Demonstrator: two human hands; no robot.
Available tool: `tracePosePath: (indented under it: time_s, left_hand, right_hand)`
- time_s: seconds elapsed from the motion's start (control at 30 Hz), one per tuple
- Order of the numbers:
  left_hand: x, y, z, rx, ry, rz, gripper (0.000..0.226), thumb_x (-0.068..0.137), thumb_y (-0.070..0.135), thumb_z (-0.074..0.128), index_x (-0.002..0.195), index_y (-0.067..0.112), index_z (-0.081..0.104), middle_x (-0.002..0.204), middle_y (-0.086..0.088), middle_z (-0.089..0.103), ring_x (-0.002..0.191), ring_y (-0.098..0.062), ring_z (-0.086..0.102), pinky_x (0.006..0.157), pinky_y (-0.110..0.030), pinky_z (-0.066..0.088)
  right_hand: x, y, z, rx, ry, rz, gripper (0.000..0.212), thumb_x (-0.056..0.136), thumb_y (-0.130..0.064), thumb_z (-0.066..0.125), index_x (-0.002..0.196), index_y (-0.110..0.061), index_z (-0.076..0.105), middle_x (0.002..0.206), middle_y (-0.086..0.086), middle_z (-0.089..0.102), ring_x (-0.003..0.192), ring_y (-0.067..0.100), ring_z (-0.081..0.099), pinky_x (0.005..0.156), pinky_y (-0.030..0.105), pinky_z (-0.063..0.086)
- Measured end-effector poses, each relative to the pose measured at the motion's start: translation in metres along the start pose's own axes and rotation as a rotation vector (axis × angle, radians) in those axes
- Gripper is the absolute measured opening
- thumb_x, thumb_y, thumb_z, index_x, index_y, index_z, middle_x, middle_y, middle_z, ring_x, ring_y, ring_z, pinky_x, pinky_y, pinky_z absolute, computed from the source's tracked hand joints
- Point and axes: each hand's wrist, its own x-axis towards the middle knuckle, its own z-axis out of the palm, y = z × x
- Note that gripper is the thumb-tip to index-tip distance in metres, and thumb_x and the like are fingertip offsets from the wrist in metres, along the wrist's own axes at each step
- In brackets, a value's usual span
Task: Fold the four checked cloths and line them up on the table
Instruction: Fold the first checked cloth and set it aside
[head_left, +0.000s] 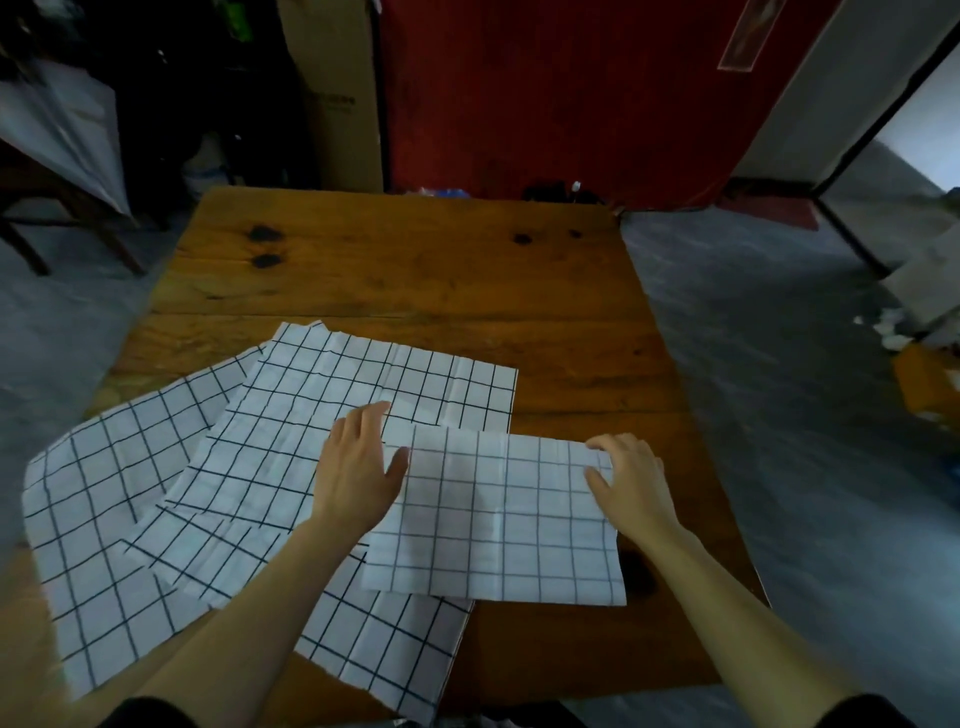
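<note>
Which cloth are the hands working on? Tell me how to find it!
Look at the wooden table, near its right front edge. The folded cloth lies there between both hands, atop the spread pile. It is the smallest, a neat rectangle with fainter grid lines.

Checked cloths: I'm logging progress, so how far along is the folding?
Early. One folded cloth lies nearest the right; the left hand rests flat at its left edge and the right hand curls on its right edge, possibly mid-fold. The spread cloths overlap unfolded on the left. No row on the table yet.
</note>
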Motion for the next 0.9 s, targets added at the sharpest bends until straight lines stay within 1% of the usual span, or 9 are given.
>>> tracePosePath:
  time_s: [0.13, 0.23, 0.33, 0.4, 0.5, 0.63, 0.7, 0.8, 0.9]
  left_hand:
    - [-0.006, 0.002, 0.011, 0.06, -0.065, 0.07, 0.047, 0.09, 0.033, 0.064, 0.13, 0.012, 0.049, 0.131, -0.008, 0.052, 0.119, -0.028, 0.051, 0.093, -0.042, 0.049]
    - [-0.023, 0.016, 0.027, 0.124, -0.223, 0.107, 0.049, 0.096, 0.042, 0.053, 0.136, 0.016, 0.045, 0.147, -0.004, 0.041, 0.135, -0.023, 0.039, 0.108, -0.04, 0.039]
    - [-0.051, 0.036, 0.05, 0.192, -0.396, 0.163, 0.066, 0.099, 0.047, 0.044, 0.153, 0.017, 0.019, 0.164, -0.004, 0.012, 0.151, -0.025, 0.008, 0.122, -0.043, 0.016]
    - [-0.073, 0.042, 0.068, 0.242, -0.464, 0.196, 0.076, 0.1, 0.047, 0.041, 0.156, 0.018, -0.001, 0.165, -0.005, -0.007, 0.151, -0.025, -0.01, 0.123, -0.046, 0.002]
    - [-0.091, 0.035, 0.087, 0.287, -0.497, 0.208, 0.084, 0.099, 0.045, 0.044, 0.155, 0.014, -0.01, 0.163, -0.009, -0.017, 0.149, -0.028, -0.019, 0.121, -0.047, -0.007]
    - [-0.093, 0.01, 0.093, 0.329, -0.484, 0.256, 0.095, 0.083, 0.041, 0.072, 0.154, 0.006, 0.018, 0.162, -0.016, 0.012, 0.149, -0.033, 0.016, 0.118, -0.049, 0.015]
    - [-0.095, -0.003, 0.09, 0.376, -0.477, 0.311, 0.085, 0.091, 0.037, 0.061, 0.155, 0.009, 0.012, 0.163, -0.013, 0.003, 0.151, -0.03, 0.006, 0.121, -0.048, 0.007]
    - [-0.099, -0.025, 0.084, 0.385, -0.491, 0.335, 0.072, 0.092, 0.044, 0.045, 0.152, 0.009, 0.025, 0.161, -0.012, 0.02, 0.149, -0.029, 0.014, 0.118, -0.049, 0.012]
    - [-0.101, -0.048, 0.076, 0.411, -0.542, 0.304, 0.067, 0.1, 0.053, 0.02, 0.151, 0.011, 0.03, 0.16, -0.012, 0.022, 0.147, -0.028, 0.019, 0.114, -0.05, 0.015]
  right_hand:
    - [-0.008, -0.005, 0.019, 0.048, -0.072, -0.047, 0.043, 0.095, -0.032, 0.059, 0.136, -0.025, 0.049, 0.138, -0.004, 0.049, 0.131, 0.013, 0.042, 0.109, 0.035, 0.035]
    - [-0.019, -0.015, 0.035, 0.029, -0.261, -0.145, 0.057, 0.097, -0.038, 0.055, 0.148, -0.023, 0.035, 0.154, -0.002, 0.034, 0.143, 0.015, 0.028, 0.118, 0.038, 0.026]
    - [-0.036, -0.029, 0.055, -0.096, -0.429, -0.273, 0.074, 0.097, -0.047, 0.051, 0.156, -0.025, 0.012, 0.164, -0.003, 0.004, 0.151, 0.018, 0.002, 0.122, 0.04, 0.009]
    - [-0.051, -0.039, 0.07, -0.173, -0.462, -0.337, 0.08, 0.097, -0.048, 0.048, 0.156, -0.024, 0.001, 0.163, -0.004, -0.011, 0.151, 0.019, -0.01, 0.123, 0.041, 0.0]
    - [-0.069, -0.041, 0.093, -0.236, -0.479, -0.353, 0.082, 0.1, -0.048, 0.042, 0.155, -0.02, -0.012, 0.16, 0.001, -0.025, 0.147, 0.019, -0.023, 0.123, 0.046, 0.001]
    - [-0.077, -0.019, 0.106, -0.318, -0.469, -0.293, 0.079, 0.097, -0.056, 0.018, 0.151, -0.015, -0.021, 0.157, 0.005, -0.033, 0.145, 0.024, -0.03, 0.123, 0.045, -0.003]
    - [-0.08, -0.005, 0.106, -0.335, -0.439, -0.269, 0.08, 0.092, -0.059, 0.01, 0.15, -0.016, -0.024, 0.155, 0.006, -0.036, 0.144, 0.025, -0.031, 0.122, 0.043, -0.007]
    - [-0.087, 0.019, 0.105, -0.321, -0.393, -0.242, 0.08, 0.095, -0.063, 0.014, 0.152, -0.019, -0.02, 0.157, 0.005, -0.032, 0.146, 0.022, -0.028, 0.12, 0.039, -0.012]
    - [-0.097, 0.046, 0.098, -0.316, -0.385, -0.205, 0.079, 0.089, -0.069, -0.008, 0.154, -0.024, -0.016, 0.159, 0.003, -0.028, 0.147, 0.021, -0.025, 0.122, 0.041, -0.007]
